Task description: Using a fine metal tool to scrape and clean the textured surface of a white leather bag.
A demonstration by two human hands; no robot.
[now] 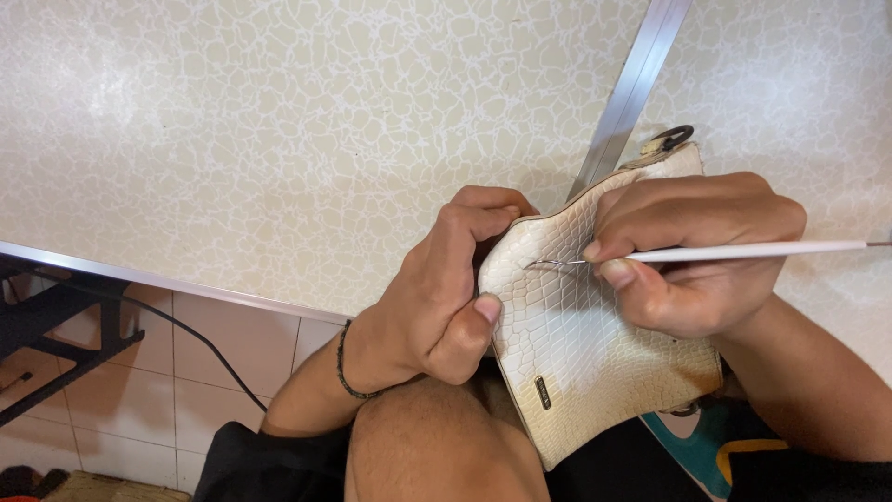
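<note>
A cream, scale-textured leather bag (595, 372) rests on my knee, against the table edge. My left hand (437, 297) grips its left edge, thumb pressed on the front and fingers curled behind. My right hand (692, 251) pinches a thin white brush (743, 251), its fine tip touching the bag's upper surface near the left edge. A dark metal ring (671, 138) sticks out at the bag's top. A small dark tag (543, 392) sits on the lower front.
A pale table top (279, 139) with a crackle pattern fills the upper view, with metal trim strips (632, 93) crossing it. Below left are a tiled floor (186, 372), a black cable (204, 344) and a dark frame (56, 335).
</note>
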